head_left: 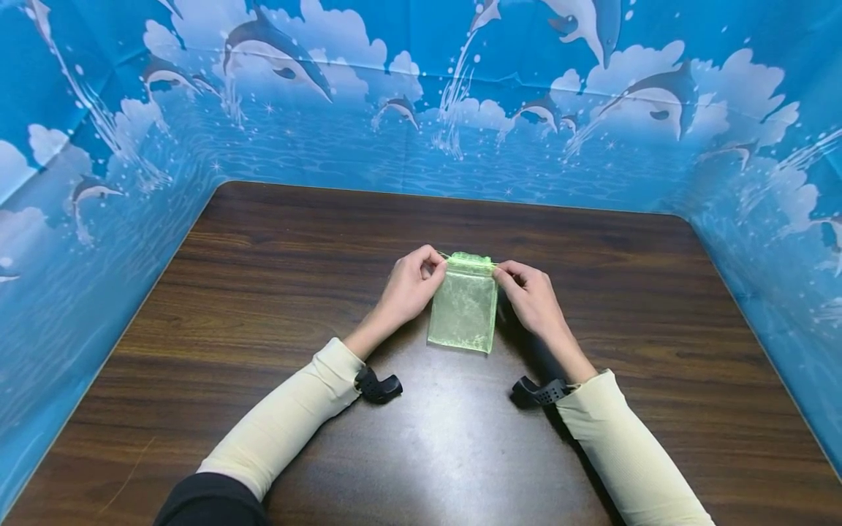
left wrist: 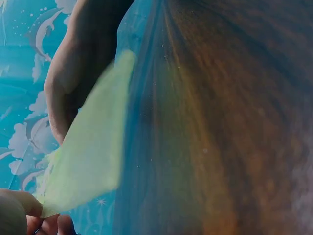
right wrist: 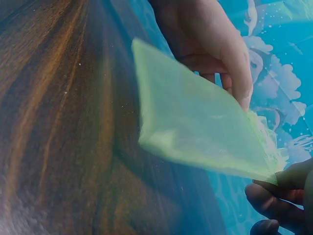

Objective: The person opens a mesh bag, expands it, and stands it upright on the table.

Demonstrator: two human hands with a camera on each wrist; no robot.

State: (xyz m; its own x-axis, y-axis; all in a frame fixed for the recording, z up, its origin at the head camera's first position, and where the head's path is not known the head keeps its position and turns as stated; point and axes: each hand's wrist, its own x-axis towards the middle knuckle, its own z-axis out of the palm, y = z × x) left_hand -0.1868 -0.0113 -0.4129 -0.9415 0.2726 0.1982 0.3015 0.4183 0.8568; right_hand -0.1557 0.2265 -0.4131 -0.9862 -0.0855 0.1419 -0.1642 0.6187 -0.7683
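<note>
A small sheer green drawstring pouch hangs flat between both hands, its ruffled mouth toward the far side and its body looking flat. At the pouch's left upper corner, my left hand pinches the drawstring between thumb and forefinger. The right hand pinches the string at the opposite corner. Short lengths of cord stretch from the gathered neck to the fingers. Seen from the left wrist, the pouch is tilted and held over the tabletop. The right wrist view shows the pouch with its gathered edge beside the fingers.
Both hands work above a dark wood-grain table with rounded far corners. A blue curtain printed with dolphins encloses its back and sides. Black wrist devices sit by the cuffs of pale sleeves.
</note>
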